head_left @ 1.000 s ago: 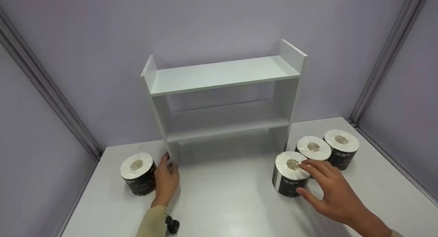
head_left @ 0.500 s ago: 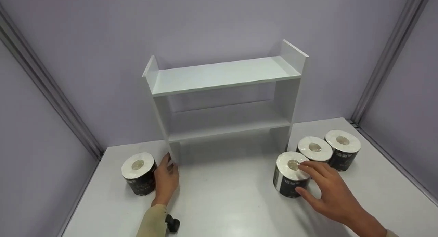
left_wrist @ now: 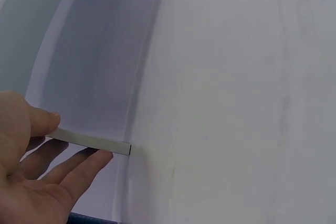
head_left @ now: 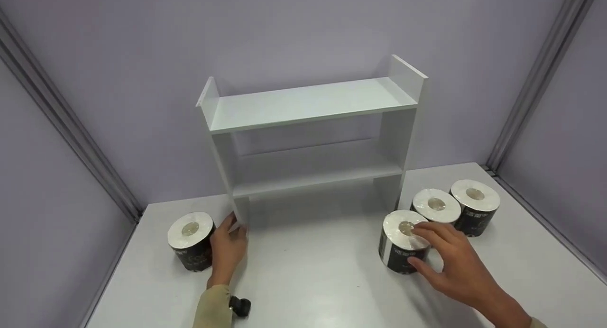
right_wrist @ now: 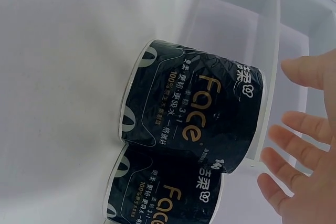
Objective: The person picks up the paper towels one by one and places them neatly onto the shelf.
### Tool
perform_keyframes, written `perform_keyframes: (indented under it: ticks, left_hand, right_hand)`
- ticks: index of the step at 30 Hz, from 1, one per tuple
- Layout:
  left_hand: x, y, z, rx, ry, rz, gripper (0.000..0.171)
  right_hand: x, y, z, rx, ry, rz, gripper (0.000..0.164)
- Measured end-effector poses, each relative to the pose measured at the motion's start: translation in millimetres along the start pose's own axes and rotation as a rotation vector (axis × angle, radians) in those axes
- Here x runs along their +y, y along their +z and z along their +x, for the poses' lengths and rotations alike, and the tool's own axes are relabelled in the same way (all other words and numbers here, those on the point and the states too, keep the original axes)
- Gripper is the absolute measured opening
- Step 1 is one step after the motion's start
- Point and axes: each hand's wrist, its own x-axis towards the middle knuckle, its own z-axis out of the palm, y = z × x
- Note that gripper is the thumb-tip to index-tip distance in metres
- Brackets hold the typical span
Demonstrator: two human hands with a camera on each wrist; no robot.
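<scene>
A white two-tier shelf (head_left: 313,105) stands against the back wall. Low on its left side panel (left_wrist: 94,141), my left hand (head_left: 228,250) pinches the board, thumb on one face and fingers on the other in the left wrist view. Over at the right, my right hand (head_left: 457,266) hovers beside the nearest toilet roll (head_left: 403,245), a white roll in a black printed wrapper. Its fingers are spread, and the right wrist view shows a gap between them and the roll (right_wrist: 191,106).
Behind the nearest roll stand another toilet roll (head_left: 435,205) and one farther right (head_left: 474,207). One more toilet roll (head_left: 192,242) stands just left of my left hand. A white table (head_left: 308,290) carries everything, with grey-framed partition walls on both sides.
Almost nothing differs. My left hand has shifted very slightly at the panel; the shelf, the rolls and my right hand stay practically where they were.
</scene>
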Motion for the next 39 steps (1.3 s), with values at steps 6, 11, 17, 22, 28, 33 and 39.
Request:
perform_keyframes:
  ticks: [6, 11, 17, 22, 28, 33, 39]
  left_hand:
    - [0.4, 2.2, -2.0, 0.022, 0.038, -0.02, 0.046]
    - [1.6, 6.1, -1.5, 0.027, 0.059, -0.036, 0.043]
    - [4.7, 9.6, -1.0, 0.032, 0.033, -0.029, 0.042]
    - [7.3, 12.7, -1.6, 0.028, 0.016, -0.018, 0.042]
    - [6.1, 13.2, -2.7, 0.026, 0.023, -0.036, 0.042]
    - [4.0, 8.3, -2.0, 0.031, 0.02, -0.023, 0.042]
    - [1.1, 4.6, -5.2, 0.048, 0.014, -0.015, 0.043]
  right_hand:
    - [1, 1, 0, -0.002, 0.009, 0.005, 0.06]
    - [3, 1, 0, 0.009, -0.001, 0.009, 0.061]
    - [5, 3, 0, 0.003, 0.003, 0.013, 0.06]
    - [8, 4, 0, 0.007, -0.015, 0.005, 0.062]
    - [10, 8, -2, 0.015, -0.013, -0.018, 0.063]
    - [11, 14, -1, 0.005, -0.01, -0.024, 0.06]
    - [12, 20, 1, -0.012, 0.022, -0.03, 0.057]
